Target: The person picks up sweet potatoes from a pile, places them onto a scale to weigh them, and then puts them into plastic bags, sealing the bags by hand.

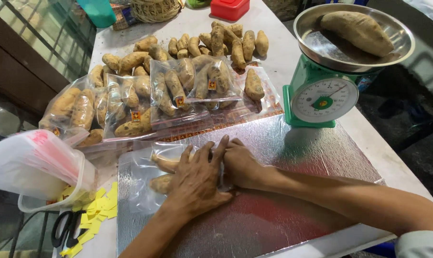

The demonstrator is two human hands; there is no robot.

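I see my left hand (195,184) lying flat on a clear bag (152,179), fingers spread, hiding most of the potatoes (163,183) inside. My right hand (240,165) is tucked behind it, so I cannot tell how its fingers sit. The bag rests on a shiny mat (283,210) near the table (369,138) edge, with open room to the right. Farther back sit filled bags (130,102), a green scale (321,93) and loose potatoes (216,43).

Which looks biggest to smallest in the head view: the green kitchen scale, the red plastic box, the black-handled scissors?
1. Green kitchen scale with its round steel pan.
2 and 3. Red plastic box, cut off by the frame and farther away, and black-handled scissors: unsure.
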